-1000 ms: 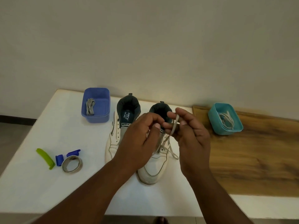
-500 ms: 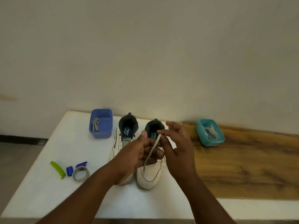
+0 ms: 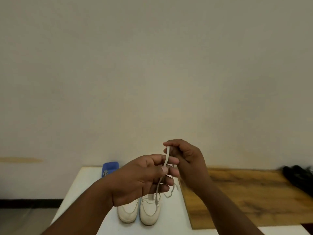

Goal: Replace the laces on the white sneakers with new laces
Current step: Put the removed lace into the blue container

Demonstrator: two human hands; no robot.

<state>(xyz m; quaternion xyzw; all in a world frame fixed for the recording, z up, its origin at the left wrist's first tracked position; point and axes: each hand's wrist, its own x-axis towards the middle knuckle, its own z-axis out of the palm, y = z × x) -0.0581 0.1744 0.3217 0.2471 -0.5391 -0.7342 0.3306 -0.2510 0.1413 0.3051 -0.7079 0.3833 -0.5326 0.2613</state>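
Two white sneakers [image 3: 149,212] stand side by side on the white table [image 3: 81,187], toes toward me, their upper parts hidden behind my hands. A pale flat lace [image 3: 166,156] rises from the right sneaker. My right hand [image 3: 188,163] pinches the lace's upper end above the shoes. My left hand [image 3: 142,178] pinches the same lace lower down between thumb and fingers. Part of the lace [image 3: 171,192] trails loosely to the right of the shoe.
A blue bin [image 3: 110,167] with a grey lace inside stands at the back left of the table. A wooden board [image 3: 245,197] lies to the right of the shoes. A dark object [image 3: 298,177] rests at the board's far right.
Both hands have lifted higher with the lace, drawing it up from the right sneaker. The view has tilted up, so the teal bin and small items at left are out of frame.
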